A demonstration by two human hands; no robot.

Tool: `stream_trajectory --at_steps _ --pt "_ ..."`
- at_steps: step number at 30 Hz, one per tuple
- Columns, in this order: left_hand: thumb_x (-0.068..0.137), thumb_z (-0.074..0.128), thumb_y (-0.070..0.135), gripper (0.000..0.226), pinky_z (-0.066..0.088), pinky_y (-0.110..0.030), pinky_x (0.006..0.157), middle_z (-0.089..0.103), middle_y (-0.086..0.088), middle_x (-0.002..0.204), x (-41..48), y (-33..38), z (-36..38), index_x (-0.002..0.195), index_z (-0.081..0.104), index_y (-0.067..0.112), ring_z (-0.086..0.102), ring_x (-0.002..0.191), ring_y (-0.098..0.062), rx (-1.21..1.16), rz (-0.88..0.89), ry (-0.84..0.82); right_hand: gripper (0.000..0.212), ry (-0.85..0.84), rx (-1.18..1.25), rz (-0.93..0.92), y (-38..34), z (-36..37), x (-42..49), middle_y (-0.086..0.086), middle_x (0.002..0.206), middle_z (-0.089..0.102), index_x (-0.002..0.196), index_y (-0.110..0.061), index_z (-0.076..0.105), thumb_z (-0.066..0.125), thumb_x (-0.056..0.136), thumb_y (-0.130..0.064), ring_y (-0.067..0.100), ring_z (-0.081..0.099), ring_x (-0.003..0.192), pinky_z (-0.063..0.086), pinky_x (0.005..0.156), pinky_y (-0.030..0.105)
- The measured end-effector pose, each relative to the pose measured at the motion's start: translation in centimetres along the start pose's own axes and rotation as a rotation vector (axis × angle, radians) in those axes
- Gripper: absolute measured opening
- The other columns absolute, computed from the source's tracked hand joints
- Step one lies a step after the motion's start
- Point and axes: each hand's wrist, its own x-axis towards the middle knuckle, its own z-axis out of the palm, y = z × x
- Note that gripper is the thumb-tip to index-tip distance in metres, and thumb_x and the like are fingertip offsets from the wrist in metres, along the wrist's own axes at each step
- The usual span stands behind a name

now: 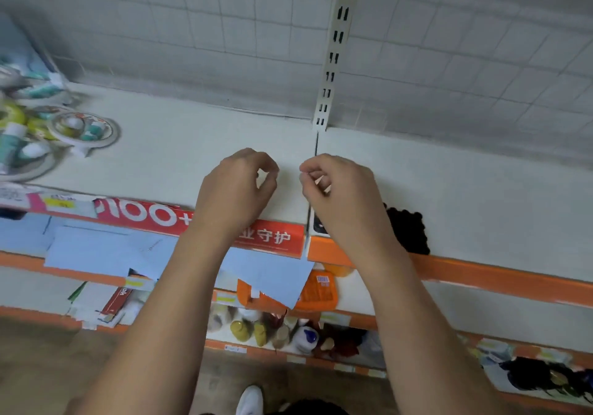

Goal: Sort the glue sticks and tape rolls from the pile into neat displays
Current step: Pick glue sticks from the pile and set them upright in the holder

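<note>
The left hand (237, 183) and right hand (337, 186) hover over the shelf (449, 196), fingers curled toward thumbs, nothing visibly held. The pile (35, 132) lies blurred at far left. Tape rolls look light and stiff, so pinch the rim. Glue sticks probably roll, so grip the barrel.

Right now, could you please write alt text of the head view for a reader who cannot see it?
The left hand and right hand hover with curled fingers and nothing visible in them over a white shelf. A blurred pile of tape rolls and glue sticks lies at its far left.
</note>
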Motion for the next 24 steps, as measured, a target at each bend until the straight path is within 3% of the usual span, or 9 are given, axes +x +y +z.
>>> stream_trajectory --at_steps 5,10,14,19,24 --pt "0.092 0.055 0.031 0.015 0.047 -0.032 0.068 0.063 0.006 0.097 -3.9 -4.1 -4.7 0.099 0.067 0.025 0.061 0.090 -0.018 0.182 -0.217 0.060 0.026 -0.238 0.045 -0.162 -4.5 5.2 2.4 -0.006 0.110 0.068 0.118 -0.024 0.063 0.055 0.095 -0.028 0.016 0.061 0.101 0.051 0.087 0.036" --pt "0.093 0.055 0.030 0.017 0.041 -0.029 0.063 0.062 0.003 0.101 -8.0 -8.0 -9.9 0.103 0.066 0.023 0.059 0.093 -0.021 0.351 -0.433 0.114 0.026 -0.390 0.100 -0.326 -10.3 10.4 3.5 -0.004 0.113 0.066 0.118 -0.023 0.064 0.056 0.094 -0.029 0.018 0.060 0.103 0.050 0.085 0.034" --pt "0.094 0.055 0.031 0.020 0.051 -0.036 0.070 0.062 0.002 0.107 -10.7 -10.3 -12.3 0.109 0.065 0.022 0.060 0.095 -0.022 0.394 -0.541 0.119 0.028 -0.463 0.152 -0.390 -14.0 13.5 3.5 -0.004 0.114 0.065 0.119 -0.024 0.063 0.055 0.094 -0.030 0.018 0.060 0.103 0.051 0.082 0.035" --pt "0.094 0.055 0.033 0.021 0.048 -0.030 0.066 0.063 0.004 0.108 -11.4 -14.2 -14.2 0.110 0.066 0.023 0.061 0.096 -0.019 0.415 -0.562 0.151 0.025 -0.469 0.154 -0.424 -17.2 16.6 3.4 -0.005 0.112 0.064 0.116 -0.026 0.064 0.055 0.093 -0.032 0.017 0.059 0.099 0.049 0.076 0.033" --pt "0.095 0.052 0.035 0.021 0.050 -0.034 0.066 0.063 0.003 0.103 -9.1 -19.2 -15.5 0.105 0.065 0.022 0.059 0.092 -0.020 0.383 -0.474 0.141 0.023 -0.412 0.125 -0.361 -19.6 20.1 5.5 -0.005 0.110 0.065 0.113 -0.026 0.065 0.056 0.092 -0.033 0.017 0.060 0.098 0.050 0.079 0.033"
